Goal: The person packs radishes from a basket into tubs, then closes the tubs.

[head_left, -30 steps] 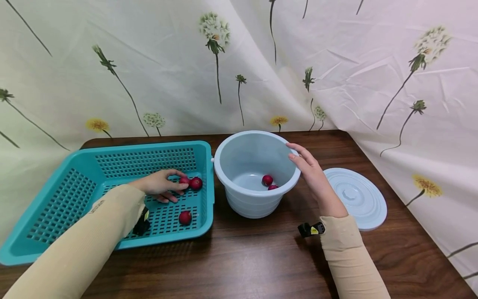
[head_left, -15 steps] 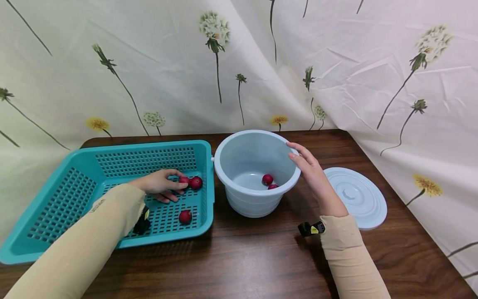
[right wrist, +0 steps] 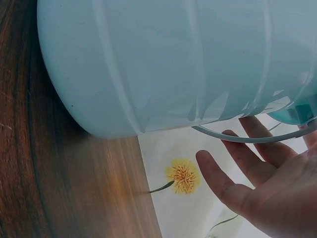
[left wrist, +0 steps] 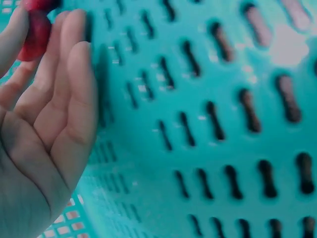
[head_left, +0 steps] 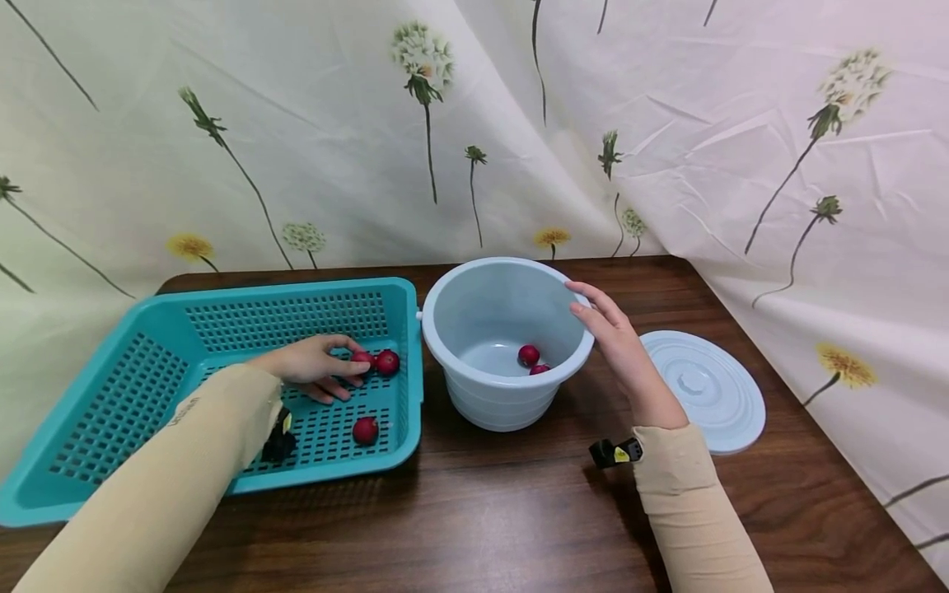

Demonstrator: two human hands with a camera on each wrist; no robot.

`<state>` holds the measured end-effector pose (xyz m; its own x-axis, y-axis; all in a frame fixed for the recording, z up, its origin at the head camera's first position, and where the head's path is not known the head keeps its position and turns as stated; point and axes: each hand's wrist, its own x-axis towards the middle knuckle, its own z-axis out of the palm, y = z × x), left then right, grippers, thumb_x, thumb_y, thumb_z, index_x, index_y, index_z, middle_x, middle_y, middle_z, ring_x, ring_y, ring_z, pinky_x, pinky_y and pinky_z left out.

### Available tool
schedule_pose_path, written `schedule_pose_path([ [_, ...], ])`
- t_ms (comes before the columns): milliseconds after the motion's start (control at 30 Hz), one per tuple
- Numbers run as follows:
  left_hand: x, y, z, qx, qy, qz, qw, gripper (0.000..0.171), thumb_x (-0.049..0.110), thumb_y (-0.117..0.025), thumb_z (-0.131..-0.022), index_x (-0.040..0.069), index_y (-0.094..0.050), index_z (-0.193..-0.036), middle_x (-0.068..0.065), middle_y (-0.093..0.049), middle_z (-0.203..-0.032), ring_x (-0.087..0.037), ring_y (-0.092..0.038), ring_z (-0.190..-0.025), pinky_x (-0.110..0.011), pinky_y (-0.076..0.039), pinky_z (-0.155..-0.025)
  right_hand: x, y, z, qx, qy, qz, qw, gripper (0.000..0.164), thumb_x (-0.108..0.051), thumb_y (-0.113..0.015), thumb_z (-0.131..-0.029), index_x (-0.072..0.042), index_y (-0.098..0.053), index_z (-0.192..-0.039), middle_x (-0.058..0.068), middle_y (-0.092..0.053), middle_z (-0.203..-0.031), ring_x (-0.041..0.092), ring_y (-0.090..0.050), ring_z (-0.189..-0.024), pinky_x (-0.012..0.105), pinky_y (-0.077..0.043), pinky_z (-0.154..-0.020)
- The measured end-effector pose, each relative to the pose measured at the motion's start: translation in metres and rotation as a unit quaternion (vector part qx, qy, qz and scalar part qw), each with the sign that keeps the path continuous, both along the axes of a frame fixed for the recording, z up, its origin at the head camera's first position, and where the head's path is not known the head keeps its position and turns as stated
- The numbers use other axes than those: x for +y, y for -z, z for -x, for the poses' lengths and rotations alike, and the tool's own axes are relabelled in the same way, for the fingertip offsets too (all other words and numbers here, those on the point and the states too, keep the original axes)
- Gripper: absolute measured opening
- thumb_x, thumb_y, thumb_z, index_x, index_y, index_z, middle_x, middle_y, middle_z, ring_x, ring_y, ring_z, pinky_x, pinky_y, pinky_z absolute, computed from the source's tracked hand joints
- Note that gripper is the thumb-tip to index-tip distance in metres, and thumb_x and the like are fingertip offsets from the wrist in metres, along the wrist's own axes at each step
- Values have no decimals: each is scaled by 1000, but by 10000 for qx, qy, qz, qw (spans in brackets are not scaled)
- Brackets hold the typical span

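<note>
One basket [head_left: 326, 475] stands left of the bucket [head_left: 500, 402], a lid [head_left: 710, 391] right of it. The right hand [head_left: 617, 336], fingers [right wrist: 222, 182] nearly straight, touches the bucket's rim [head_left: 428, 331]; inside the basket, the left hand [head_left: 317, 362] pinches a red fruit [left wrist: 37, 34].

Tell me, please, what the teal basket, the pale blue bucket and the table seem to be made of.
Teal basket: probably plastic, fairly glossy, judging by its moulded slots and bright highlights.
Pale blue bucket: likely plastic too, smooth with a soft sheen, with moulded ridges round its wall.
Table: brown wood grain with a satin sheen; solid wood or printed laminate, I cannot tell which.
</note>
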<state>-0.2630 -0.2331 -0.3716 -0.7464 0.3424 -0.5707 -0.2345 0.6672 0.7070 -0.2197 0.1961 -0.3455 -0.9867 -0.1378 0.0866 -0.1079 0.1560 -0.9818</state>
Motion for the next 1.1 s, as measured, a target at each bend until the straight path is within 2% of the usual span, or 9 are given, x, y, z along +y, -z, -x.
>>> schedule_pose_path([
  [133, -2, -8, -1, 103, 184, -86, 9997, 56, 39, -55, -102, 5, -37, -142, -17, -67, -125, -17, -71, -86, -36, -59, -75, 0, 0, 1, 3, 19, -8, 10000, 49, -32, -46, -104, -12, -41, -149, 11, -39, -154, 28, -43, -132, 51, -35, -111],
  [500, 2, -38, -1, 786, 297, -176, 9963, 57, 45, -58, -99, 6, -41, -138, -20, -67, -124, -25, -71, -87, -40, -58, -76, 0, 0, 1, -5, -3, 3, 10000, 49, -32, -46, -104, -12, -41, -149, 12, -39, -154, 29, -43, -133, 52, -35, -111],
  [667, 13, -53, -2, 1037, 283, -265, 9938, 58, 48, -59, -97, 7, -44, -136, -20, -68, -122, -28, -70, -89, -40, -58, -77, 0, 1, 0, 29, 15, 23, 10000, 49, -31, -45, -104, -11, -41, -149, 11, -40, -153, 26, -45, -131, 46, -38, -108],
  [833, 27, -70, -6, 1310, 257, -485, 9899, 56, 50, -59, -96, 10, -48, -134, -18, -68, -118, -27, -68, -86, -40, -58, -76, -1, 1, -1, 34, 67, 23, 10000, 48, -31, -46, -104, -12, -42, -148, 11, -43, -151, 22, -47, -127, 40, -40, -104],
  [1100, 47, -94, -14, 1643, 188, -927, 9819, 50, 46, -62, -96, 11, -48, -129, -10, -71, -105, -25, -67, -80, -38, -59, -72, -1, -1, -1, 3, 43, -36, 10000, 48, -32, -46, -104, -13, -42, -148, 11, -42, -151, 24, -46, -128, 42, -39, -106],
])
